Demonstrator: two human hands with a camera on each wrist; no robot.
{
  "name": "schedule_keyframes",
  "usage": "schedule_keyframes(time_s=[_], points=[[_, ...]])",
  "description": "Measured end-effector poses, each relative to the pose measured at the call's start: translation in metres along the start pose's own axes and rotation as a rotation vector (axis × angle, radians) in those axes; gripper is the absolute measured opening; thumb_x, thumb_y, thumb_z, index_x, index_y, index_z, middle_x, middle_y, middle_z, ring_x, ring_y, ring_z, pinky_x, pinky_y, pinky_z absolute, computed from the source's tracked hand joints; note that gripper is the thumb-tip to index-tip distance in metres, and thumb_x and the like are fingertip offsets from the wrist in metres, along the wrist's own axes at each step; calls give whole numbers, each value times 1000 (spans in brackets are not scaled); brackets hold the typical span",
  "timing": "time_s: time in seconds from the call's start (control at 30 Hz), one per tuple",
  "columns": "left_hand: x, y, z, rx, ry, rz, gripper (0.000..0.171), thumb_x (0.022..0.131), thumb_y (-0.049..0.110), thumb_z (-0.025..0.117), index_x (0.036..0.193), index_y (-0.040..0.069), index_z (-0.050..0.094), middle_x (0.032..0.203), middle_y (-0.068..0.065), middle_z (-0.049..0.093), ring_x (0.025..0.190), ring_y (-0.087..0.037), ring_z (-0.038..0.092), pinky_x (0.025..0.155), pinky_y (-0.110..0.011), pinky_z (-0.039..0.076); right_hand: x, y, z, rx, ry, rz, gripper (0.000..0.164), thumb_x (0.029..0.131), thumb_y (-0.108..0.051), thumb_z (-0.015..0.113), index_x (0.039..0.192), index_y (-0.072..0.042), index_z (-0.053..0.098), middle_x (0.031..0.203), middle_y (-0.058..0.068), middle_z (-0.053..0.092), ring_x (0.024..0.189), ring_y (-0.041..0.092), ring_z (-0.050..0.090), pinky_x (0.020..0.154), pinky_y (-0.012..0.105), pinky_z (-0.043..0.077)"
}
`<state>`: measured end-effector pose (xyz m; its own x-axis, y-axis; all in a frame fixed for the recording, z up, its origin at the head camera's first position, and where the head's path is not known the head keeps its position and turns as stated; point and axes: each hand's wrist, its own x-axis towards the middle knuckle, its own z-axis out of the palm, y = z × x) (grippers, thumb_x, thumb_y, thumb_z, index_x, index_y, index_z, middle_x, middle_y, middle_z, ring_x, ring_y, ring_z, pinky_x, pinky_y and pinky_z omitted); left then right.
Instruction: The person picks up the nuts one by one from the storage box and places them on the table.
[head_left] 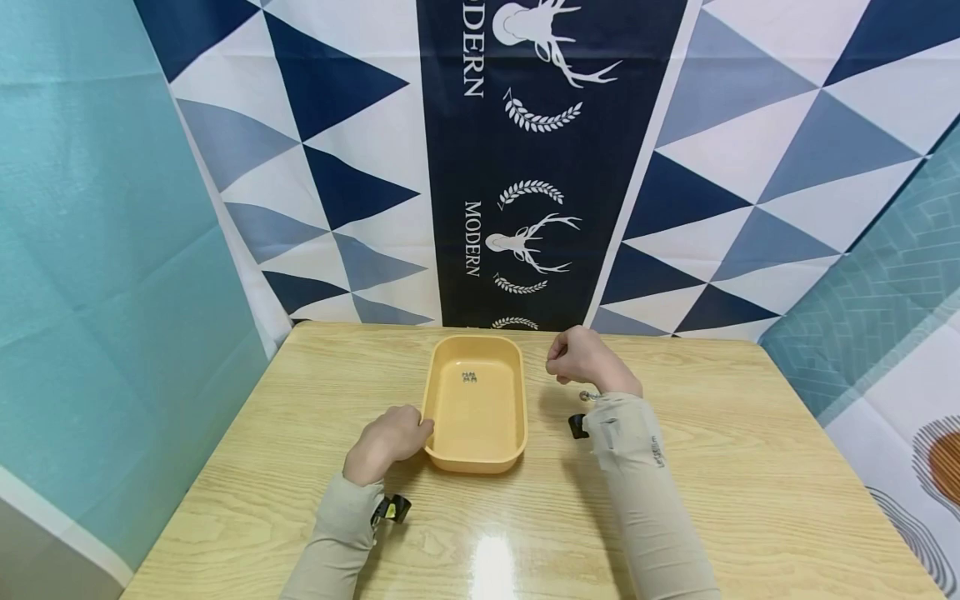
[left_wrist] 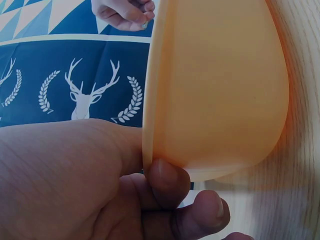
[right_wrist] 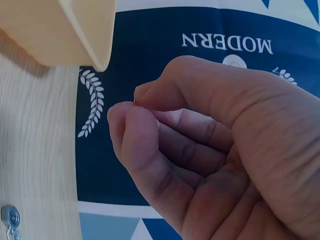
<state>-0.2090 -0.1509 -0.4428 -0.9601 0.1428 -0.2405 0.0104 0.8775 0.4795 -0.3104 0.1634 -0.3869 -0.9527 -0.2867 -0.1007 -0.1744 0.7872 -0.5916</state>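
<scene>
A yellow plastic basin [head_left: 480,425] stands upright on the table, with several small metal pieces [head_left: 468,377] lying on its floor toward the far end. At its near left corner my left hand [head_left: 388,442] grips the rim between thumb and fingers, as the basin's wall [left_wrist: 225,85] in the left wrist view shows. To the right of the basin and above the table, my right hand [head_left: 588,358] pinches a tiny shiny metal piece [left_wrist: 145,24]. Fingertips hide nearly all of it, so I cannot tell its kind. Below that hand, metal nuts [right_wrist: 10,216] lie on the table.
The light wood table [head_left: 750,500] reaches back to a wall hung with blue and white patterned cloth [head_left: 360,167]. Teal cloth [head_left: 112,250] hangs along the left side. A black wrist camera [head_left: 577,426] sits by the right sleeve, and another [head_left: 393,508] by the left sleeve.
</scene>
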Motion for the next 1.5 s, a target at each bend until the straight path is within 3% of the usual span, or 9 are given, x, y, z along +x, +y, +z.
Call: schedule_keyframes(time_s=[0.77, 1.5], points=[[-1, 1, 1, -22, -11, -31, 39, 105, 29, 45, 70, 13, 52, 64, -2, 46, 54, -16, 40, 51, -30, 33, -15, 43, -14, -44, 21, -5, 5, 83, -6, 65, 84, -3, 69, 65, 3, 69, 60, 13, 64, 71, 33, 50], [-2, 2, 0, -19, -2, -15, 39, 105, 27, 46, 68, 13, 51, 63, -3, 45, 54, -16, 39, 52, -30, 33, -26, 69, -20, -47, 8, 20, 7, 85, -7, 65, 84, -3, 70, 67, 5, 69, 61, 16, 65, 66, 32, 48]])
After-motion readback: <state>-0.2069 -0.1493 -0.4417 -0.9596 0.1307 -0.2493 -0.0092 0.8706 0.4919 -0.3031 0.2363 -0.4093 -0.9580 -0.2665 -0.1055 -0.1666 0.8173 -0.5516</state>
